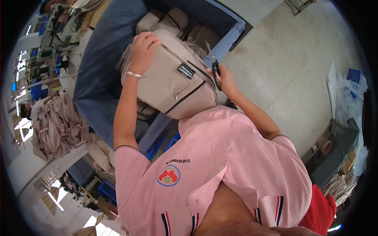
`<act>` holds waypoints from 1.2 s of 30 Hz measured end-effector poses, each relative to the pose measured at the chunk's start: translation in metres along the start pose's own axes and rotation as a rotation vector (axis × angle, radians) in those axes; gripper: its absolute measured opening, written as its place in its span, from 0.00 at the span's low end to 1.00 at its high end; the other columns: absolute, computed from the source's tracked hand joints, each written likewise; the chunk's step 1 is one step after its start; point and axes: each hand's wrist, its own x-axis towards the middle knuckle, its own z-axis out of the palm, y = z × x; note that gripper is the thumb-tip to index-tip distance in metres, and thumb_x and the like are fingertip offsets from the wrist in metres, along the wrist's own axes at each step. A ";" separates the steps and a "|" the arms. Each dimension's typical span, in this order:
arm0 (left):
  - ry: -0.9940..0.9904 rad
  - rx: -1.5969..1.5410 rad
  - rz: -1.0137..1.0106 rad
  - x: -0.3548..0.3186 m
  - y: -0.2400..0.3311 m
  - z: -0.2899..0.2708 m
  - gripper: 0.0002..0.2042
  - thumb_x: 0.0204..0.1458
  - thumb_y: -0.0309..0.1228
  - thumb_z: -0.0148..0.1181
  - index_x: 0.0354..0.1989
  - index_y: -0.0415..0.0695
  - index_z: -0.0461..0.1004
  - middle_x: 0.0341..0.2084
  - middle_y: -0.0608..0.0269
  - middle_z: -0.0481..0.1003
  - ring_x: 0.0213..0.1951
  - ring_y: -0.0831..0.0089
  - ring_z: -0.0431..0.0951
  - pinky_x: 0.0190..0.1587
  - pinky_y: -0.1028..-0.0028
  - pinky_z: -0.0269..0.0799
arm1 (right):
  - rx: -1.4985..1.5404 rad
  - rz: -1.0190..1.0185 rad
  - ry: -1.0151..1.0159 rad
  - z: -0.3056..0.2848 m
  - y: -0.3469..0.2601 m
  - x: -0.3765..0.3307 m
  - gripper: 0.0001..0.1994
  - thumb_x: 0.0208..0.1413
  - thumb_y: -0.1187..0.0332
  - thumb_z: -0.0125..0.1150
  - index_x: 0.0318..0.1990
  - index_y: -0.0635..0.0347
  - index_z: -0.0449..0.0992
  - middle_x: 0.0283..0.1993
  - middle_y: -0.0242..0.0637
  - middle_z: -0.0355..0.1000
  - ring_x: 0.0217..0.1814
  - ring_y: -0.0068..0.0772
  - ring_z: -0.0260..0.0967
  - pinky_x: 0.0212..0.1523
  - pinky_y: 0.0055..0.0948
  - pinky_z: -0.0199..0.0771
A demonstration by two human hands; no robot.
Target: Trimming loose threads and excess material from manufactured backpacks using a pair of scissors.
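Note:
A beige backpack point(157, 78) with dark zips and a small black label point(186, 71) leans against my front, at the near side of a blue fabric-walled bin point(96, 67). My left hand point(142, 51) is closed over its top edge, fingers bent and partly hidden from view. In my right hand point(225, 78) is a pair of scissors point(215, 70) with black handles, the pointed blades directed up and away from me. That hand is beside the backpack's right edge; whether it touches the fabric I cannot tell.
More beige bags point(173, 21) lie inside the bin. At left, a person point(26, 110) is by a heap of beige fabric pieces point(55, 126). Grey floor point(267, 51) stretches to the right, with clear plastic sheeting point(340, 92) and a dark grey container point(334, 151) at its edge.

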 end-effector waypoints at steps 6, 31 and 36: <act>0.372 0.079 -0.065 -0.017 0.039 -0.131 0.04 0.52 0.25 0.61 0.36 0.43 0.79 0.39 0.63 0.75 0.43 0.65 0.71 0.47 0.70 0.66 | 0.064 -0.071 0.278 -0.045 0.003 0.001 0.20 0.55 0.53 0.64 0.34 0.63 0.66 0.25 0.52 0.67 0.28 0.59 0.66 0.29 0.45 0.65; -0.182 -0.188 0.031 -0.142 0.186 0.210 0.07 0.54 0.26 0.52 0.41 0.43 0.71 0.35 0.56 0.74 0.33 0.60 0.78 0.32 0.65 0.75 | 0.030 0.026 0.293 -0.034 -0.023 0.010 0.13 0.50 0.66 0.63 0.36 0.63 0.66 0.26 0.54 0.71 0.30 0.57 0.72 0.30 0.48 0.68; 0.160 -0.306 0.149 -0.096 0.176 0.089 0.07 0.53 0.27 0.59 0.37 0.39 0.78 0.37 0.55 0.77 0.39 0.54 0.76 0.45 0.60 0.72 | 0.152 0.235 0.312 -0.042 0.038 -0.003 0.17 0.44 0.70 0.71 0.38 0.65 0.69 0.28 0.37 0.72 0.30 0.28 0.70 0.33 0.33 0.70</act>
